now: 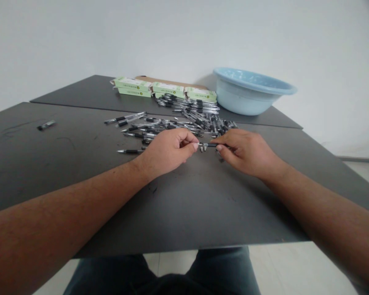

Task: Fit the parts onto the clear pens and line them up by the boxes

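Observation:
My left hand (169, 150) and my right hand (246, 151) meet over the middle of the dark table (187, 205). Both are closed in a pinch on the same black pen (208, 145), which lies level between them. The left fingers hold one end, the right fingers the other. Just behind the hands lies a scattered pile of black and clear pens (184, 121), and one pen (129, 151) rests by my left hand.
Green and white boxes (164, 89) stand in a row at the back, with a light blue basin (249, 90) to their right. A small dark piece (46, 125) lies alone at the far left. The table's front edge is near my lap.

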A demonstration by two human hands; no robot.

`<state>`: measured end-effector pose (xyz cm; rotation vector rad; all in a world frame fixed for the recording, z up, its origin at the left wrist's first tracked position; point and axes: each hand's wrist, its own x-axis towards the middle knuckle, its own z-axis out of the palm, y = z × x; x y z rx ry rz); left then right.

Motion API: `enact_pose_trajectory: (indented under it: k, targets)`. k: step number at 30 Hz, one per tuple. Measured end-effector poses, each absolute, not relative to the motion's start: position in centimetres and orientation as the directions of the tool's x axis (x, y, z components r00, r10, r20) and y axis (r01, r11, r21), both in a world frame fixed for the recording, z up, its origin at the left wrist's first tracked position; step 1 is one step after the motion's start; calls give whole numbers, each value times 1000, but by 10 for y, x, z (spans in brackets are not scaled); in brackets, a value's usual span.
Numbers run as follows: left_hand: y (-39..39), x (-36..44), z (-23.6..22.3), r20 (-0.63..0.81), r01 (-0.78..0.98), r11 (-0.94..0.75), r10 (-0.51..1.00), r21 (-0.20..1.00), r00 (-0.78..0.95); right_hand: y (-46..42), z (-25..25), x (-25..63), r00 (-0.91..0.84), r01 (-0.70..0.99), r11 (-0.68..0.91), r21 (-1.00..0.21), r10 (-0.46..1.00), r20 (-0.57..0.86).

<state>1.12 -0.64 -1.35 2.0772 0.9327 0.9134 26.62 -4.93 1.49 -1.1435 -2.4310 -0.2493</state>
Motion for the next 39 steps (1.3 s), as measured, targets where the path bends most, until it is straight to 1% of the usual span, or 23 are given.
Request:
enact_pose_trajectory:
  k: [7,14,32,39]
  targets:
    - [-11,13,-9,358,371,-553,803,746,477,-52,15,263,-554,774,632,-30,699,452]
    - [-14,14,-7,349,420,-566,800,709,488,-52,13,261,-555,773,634,-36,703,446]
    - [-13,13,-7,365,422,-587,787,691,498,-55,14,258,-559,781,623,-39,726,401]
    - [-14,13,-8,369,430,-592,786,682,496,-55,14,257,-557,789,614,-16,726,405]
